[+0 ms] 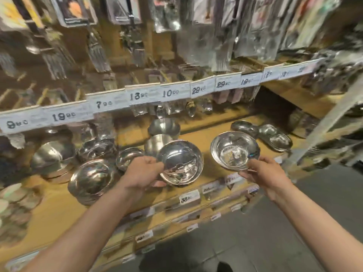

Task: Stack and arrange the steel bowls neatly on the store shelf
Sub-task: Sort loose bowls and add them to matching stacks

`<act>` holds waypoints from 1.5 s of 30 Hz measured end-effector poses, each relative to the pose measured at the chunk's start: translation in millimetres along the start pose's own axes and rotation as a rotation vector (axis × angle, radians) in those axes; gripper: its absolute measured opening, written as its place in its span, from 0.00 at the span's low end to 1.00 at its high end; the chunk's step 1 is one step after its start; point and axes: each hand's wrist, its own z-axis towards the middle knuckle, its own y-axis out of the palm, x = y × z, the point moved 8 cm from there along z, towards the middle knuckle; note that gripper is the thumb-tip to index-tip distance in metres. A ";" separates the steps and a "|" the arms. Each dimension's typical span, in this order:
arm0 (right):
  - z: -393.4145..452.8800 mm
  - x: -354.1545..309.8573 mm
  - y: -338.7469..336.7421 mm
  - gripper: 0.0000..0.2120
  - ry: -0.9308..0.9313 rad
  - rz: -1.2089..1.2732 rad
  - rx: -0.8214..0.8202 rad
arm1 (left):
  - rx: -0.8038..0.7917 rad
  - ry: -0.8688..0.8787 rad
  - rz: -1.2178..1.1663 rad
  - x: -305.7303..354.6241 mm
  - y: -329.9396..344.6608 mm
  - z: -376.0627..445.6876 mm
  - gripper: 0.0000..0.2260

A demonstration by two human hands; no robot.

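Silver steel bowls [180,162], tan wooden shelf [59,203], white price tags [137,96].

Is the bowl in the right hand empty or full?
Empty: the steel bowl pinched by the right hand shows its bare shiny bottom.

White price tags [170,93] line the upper shelf edge. Packaged utensils [167,14] hang above. Oval steel trays [275,137] lie to the right. Grey floor [275,232] below.

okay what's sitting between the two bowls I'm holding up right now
Nothing. In the head view, only bare wooden shelf shows through the gap between the bowl in your left hand and the bowl in your right hand; the rims stay apart.
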 end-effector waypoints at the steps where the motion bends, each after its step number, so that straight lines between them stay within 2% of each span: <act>1: 9.1 -2.4 -12.8 0.07 0.007 0.012 -0.001 | 0.009 -0.021 -0.002 -2.6 17.4 3.7 0.03; 3: 25.8 -7.6 -39.9 0.07 0.022 0.039 -0.006 | 0.044 -0.056 0.013 -10.5 49.8 14.2 0.05; 5: 43.7 -12.8 -67.8 0.07 0.028 0.041 -0.013 | 0.057 -0.081 0.047 -18.1 81.8 25.1 0.03; 12: 97.9 -25.4 -128.0 0.19 0.113 0.041 -0.030 | 0.132 -0.166 -0.027 -44.8 152.1 58.4 0.03; 15: 112.9 -23.8 -126.9 0.19 0.145 0.032 -0.056 | 0.169 -0.212 -0.040 -59.3 161.7 74.6 0.05; 18: 124.8 -20.3 -119.0 0.15 0.175 0.051 -0.076 | 0.230 -0.243 -0.036 -66.3 163.3 94.9 0.07; 21: 131.6 -16.6 -109.9 0.16 0.194 0.042 -0.106 | 0.275 -0.277 -0.013 -74.5 165.1 116.5 0.11; 24: 133.2 -15.7 -103.1 0.17 0.201 0.032 -0.138 | 0.273 -0.306 -0.042 -83.0 172.9 135.2 0.15; 36: 134.6 -16.8 -85.6 0.14 0.274 0.043 -0.179 | 0.283 -0.331 0.024 -96.7 183.0 165.9 0.16; 39: 136.8 -15.2 -80.2 0.14 0.299 0.066 -0.183 | 0.235 -0.365 0.032 -96.1 185.0 162.5 0.17; 41: 136.9 -15.1 -73.6 0.14 0.299 0.068 -0.199 | 0.229 -0.320 0.161 -85.9 182.8 156.3 0.16; 43: 135.1 -14.2 -63.6 0.14 0.308 0.072 -0.229 | 0.268 -0.226 0.397 -63.3 177.9 138.7 0.12; 45: 130.8 -13.6 -49.1 0.16 0.318 0.073 -0.270 | 0.306 -0.157 0.443 -39.7 176.7 108.2 0.06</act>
